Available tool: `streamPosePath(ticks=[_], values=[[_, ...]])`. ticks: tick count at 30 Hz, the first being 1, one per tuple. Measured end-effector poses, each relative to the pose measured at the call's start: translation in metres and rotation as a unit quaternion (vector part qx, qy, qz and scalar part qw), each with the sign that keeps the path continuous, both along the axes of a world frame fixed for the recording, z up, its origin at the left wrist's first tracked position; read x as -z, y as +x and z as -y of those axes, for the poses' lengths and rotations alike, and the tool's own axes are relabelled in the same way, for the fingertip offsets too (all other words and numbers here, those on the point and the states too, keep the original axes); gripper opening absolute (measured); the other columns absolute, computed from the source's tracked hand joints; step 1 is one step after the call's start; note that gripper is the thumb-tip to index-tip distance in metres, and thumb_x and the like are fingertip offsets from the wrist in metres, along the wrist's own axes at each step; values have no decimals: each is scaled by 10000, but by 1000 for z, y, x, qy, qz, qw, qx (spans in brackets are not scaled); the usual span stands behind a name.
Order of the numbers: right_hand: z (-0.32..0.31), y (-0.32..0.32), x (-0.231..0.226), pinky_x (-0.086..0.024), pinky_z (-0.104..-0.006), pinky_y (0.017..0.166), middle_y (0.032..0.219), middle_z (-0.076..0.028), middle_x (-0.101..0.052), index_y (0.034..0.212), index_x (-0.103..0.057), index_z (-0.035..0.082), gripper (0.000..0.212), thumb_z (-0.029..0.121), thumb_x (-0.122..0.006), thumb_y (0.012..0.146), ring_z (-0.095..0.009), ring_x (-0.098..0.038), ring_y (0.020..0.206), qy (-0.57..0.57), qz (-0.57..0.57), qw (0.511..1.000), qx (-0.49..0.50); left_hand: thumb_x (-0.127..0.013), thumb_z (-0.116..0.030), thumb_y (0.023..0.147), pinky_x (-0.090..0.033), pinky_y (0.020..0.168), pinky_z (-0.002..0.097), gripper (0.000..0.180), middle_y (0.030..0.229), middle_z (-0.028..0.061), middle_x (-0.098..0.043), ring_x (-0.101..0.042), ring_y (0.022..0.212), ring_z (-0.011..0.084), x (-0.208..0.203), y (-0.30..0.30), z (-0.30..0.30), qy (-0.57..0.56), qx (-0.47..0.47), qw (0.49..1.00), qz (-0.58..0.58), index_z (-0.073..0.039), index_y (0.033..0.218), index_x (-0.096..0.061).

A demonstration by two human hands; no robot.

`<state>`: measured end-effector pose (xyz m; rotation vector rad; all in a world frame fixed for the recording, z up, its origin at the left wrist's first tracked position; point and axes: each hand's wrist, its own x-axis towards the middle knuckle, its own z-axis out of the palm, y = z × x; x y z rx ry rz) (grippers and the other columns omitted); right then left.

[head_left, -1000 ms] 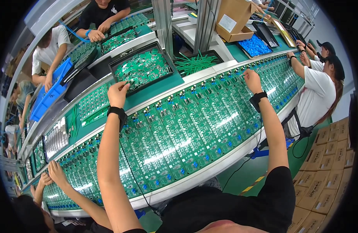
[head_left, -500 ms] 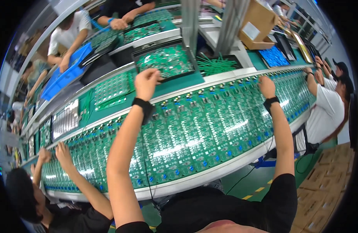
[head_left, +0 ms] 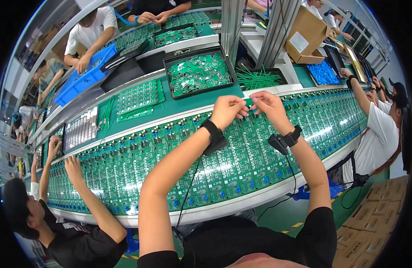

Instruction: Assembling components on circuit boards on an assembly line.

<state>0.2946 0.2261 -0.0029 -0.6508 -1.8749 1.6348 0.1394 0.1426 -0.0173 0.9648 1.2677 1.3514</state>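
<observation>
My left hand (head_left: 228, 110) and my right hand (head_left: 267, 106) meet above the conveyor, fingertips pinched together on a small green circuit board piece (head_left: 249, 102). Both wrists wear black straps with cords. Below them a long row of green circuit boards (head_left: 179, 161) runs along the belt. Just beyond my hands stands a black tray (head_left: 169, 77) filled with small green boards, and to its right lies a pile of green cable ties (head_left: 257, 78).
A person at the lower left (head_left: 76, 174) and another at the right (head_left: 380, 129) reach onto the same line. Across the belt, people work at a blue bin (head_left: 83, 78). A cardboard box (head_left: 306, 38) and metal posts (head_left: 230, 22) stand behind the tray.
My left hand has pulled back from the black tray and my right hand has come in from the right. They now meet at the middle on a small piece.
</observation>
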Motion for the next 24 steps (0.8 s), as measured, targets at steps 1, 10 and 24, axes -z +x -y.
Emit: streamPosePath(ticks=[1,10,24], values=[[3,0,-6,-479,-222,613,847,-54,-595,991,-561,-13,184,104,-539,851,-97,-576,740,-37,-8,999,0,-521,-105,865,-488,553,225,161,801,91,-636,-626,689,145,1,-3,1,-3,0,1000,-7,36,905,-588],[-25,42,14,-486,-221,631,819,-53,-611,921,-579,-12,132,53,-591,807,-113,-597,708,42,26,995,85,-633,-174,750,-482,594,311,179,783,83,-637,-613,667,197,-16,-36,10,66,-121,847,-513,-77,900,-629],[-116,166,55,-474,-309,617,739,-96,-620,845,-589,41,160,74,-632,695,-221,-607,677,290,290,866,285,-650,-198,712,-461,678,358,150,785,98,-580,-553,770,265,0,-133,9,100,-201,675,-703,-75,789,-610]])
